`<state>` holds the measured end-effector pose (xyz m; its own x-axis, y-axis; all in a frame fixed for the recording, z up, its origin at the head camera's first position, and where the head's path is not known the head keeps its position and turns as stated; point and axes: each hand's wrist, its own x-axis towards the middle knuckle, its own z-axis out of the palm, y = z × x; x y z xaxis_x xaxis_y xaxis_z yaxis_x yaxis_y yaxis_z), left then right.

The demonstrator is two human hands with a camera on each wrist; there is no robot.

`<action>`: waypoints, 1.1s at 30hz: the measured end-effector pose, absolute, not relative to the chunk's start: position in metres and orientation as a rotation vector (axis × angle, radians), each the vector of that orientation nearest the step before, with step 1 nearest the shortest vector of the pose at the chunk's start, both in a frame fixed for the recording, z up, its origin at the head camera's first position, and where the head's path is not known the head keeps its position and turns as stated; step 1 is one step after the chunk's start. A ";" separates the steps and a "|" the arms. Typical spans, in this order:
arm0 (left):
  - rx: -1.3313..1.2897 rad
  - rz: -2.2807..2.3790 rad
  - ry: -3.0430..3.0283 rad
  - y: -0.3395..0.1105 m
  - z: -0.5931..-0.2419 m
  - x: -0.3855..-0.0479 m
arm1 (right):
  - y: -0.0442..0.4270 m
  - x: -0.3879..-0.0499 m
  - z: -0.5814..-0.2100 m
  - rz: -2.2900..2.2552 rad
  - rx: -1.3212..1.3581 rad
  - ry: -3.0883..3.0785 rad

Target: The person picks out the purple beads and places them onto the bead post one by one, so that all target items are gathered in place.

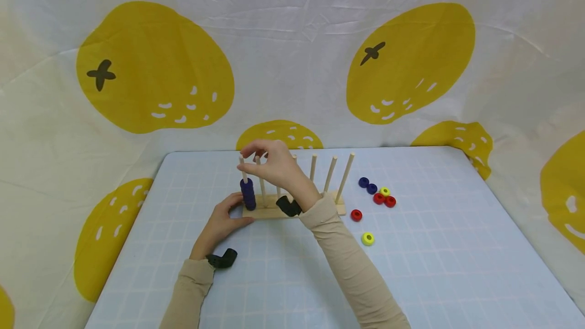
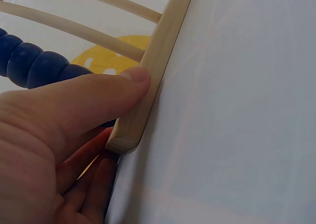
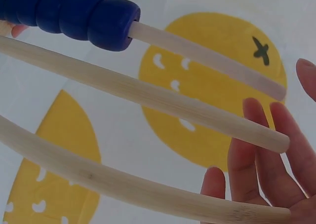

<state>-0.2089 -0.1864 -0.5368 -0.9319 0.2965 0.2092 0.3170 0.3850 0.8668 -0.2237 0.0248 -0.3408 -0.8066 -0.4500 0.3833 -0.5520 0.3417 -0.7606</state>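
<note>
A wooden peg stand (image 1: 269, 213) with several upright pegs sits on the table. Dark blue beads (image 1: 248, 194) are stacked on its leftmost peg, and the top of that peg (image 3: 207, 58) is bare. My left hand (image 1: 220, 221) grips the left end of the stand's base (image 2: 160, 51); the thumb lies on the front edge, the other fingers partly hidden behind the end. Up by the leftmost peg's tip is my right hand (image 1: 276, 164), thumb and fingers apart. In the right wrist view nothing lies between the visible fingers (image 3: 244, 169).
Right of the stand lie loose beads: two blue ones (image 1: 372, 189), a yellow one (image 1: 385, 192) and two red ones (image 1: 390, 201) close together. Nearer are another red bead (image 1: 356, 215) and a yellow bead (image 1: 367, 239). A patterned cloth (image 1: 292, 80) hangs behind the table.
</note>
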 end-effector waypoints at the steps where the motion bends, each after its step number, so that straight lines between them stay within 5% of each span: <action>1: -0.569 -1.636 -2.598 -0.186 -0.537 -0.209 | 0.025 -0.223 -0.340 1.475 0.933 -2.481; 17: -0.552 -1.609 -2.627 -0.176 -0.505 -0.193 | 0.043 -0.206 -0.318 1.431 1.029 -2.293; 24: -0.554 -1.628 -2.607 -0.185 -0.535 -0.207 | 0.058 -0.199 -0.314 1.424 1.001 -2.251; 33: -0.533 -1.614 -2.603 -0.183 -0.533 -0.206 | 0.086 -0.194 -0.316 1.445 0.939 -2.187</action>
<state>-0.2057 -0.1831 -0.5326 -0.9408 0.2699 0.2050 0.3037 0.4025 0.8636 -0.1937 0.0859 -0.3159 -0.7168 -0.3316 0.6134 -0.6943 0.2582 -0.6718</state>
